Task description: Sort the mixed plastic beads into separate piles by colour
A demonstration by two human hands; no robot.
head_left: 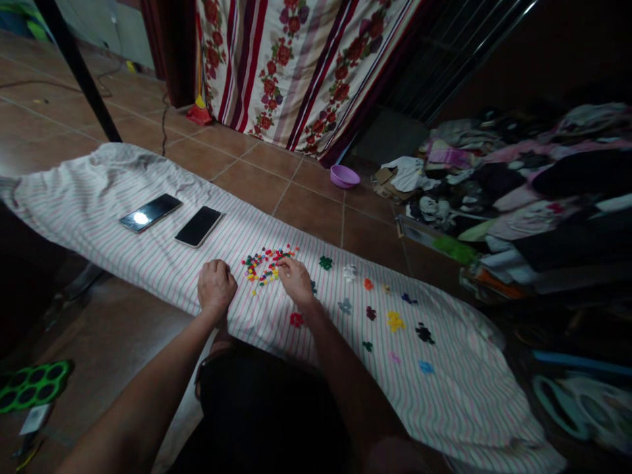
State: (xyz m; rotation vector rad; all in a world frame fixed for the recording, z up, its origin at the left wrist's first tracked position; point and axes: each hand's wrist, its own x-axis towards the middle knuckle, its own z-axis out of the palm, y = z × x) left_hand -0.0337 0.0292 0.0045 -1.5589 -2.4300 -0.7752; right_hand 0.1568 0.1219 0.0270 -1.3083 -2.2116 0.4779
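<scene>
A mixed pile of small colourful pieces (261,264) lies on the striped cloth (197,191). My right hand (296,280) is at the pile's right edge, fingertips pinched together; whatever is between them is too small to make out. Left of the pile, my left hand (216,284) rests curled on the cloth, its fingers folded and their inner side hidden. To the right lie small single-colour heaps, among them dark green (325,263), white (350,273), orange (368,284), red (296,320), yellow (395,321), black (424,333) and light blue (426,367).
Two phones, one (151,212) reflecting a light and one dark (199,226), lie on the cloth at the left. Beyond its far edge, a purple basin (344,176) stands on the tiled floor. Piled clothes (523,178) fill the right side. A patterned curtain (296,72) hangs behind.
</scene>
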